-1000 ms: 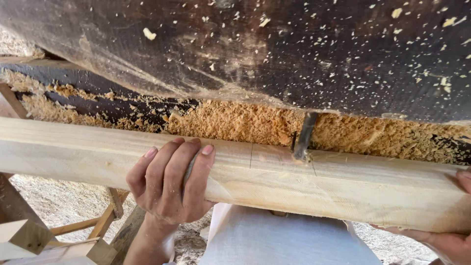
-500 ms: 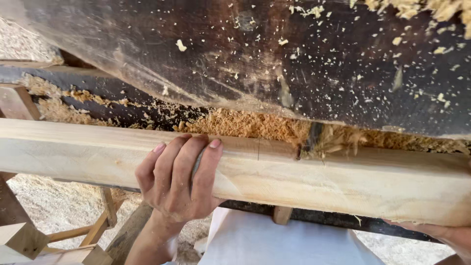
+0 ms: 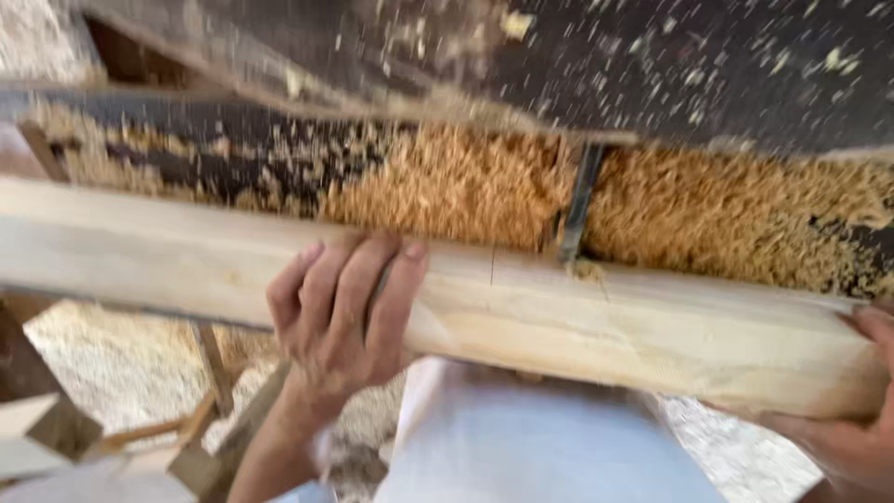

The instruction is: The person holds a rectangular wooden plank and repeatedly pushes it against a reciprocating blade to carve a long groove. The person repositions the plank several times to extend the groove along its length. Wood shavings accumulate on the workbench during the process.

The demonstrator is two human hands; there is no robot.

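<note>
Here, the left hand [image 3: 340, 317] wraps its fingers over a long pale wooden beam [image 3: 577, 321] while the right hand [image 3: 852, 438] cups its end, apparently feeding it against a thin saw blade [image 3: 579, 200] amid sawdust [image 3: 447, 182], calling for steady pressure.

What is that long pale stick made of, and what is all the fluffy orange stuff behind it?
The long pale beam looks like bare, unpainted wood: light cream with faint grain lines and no shine. The left hand wraps over it, and the right hand holds its end. The fluffy orange heap looks like sawdust and wood shavings, loose and crumbly. The thin dark blade seems to be metal, though the picture is blurred.
</note>
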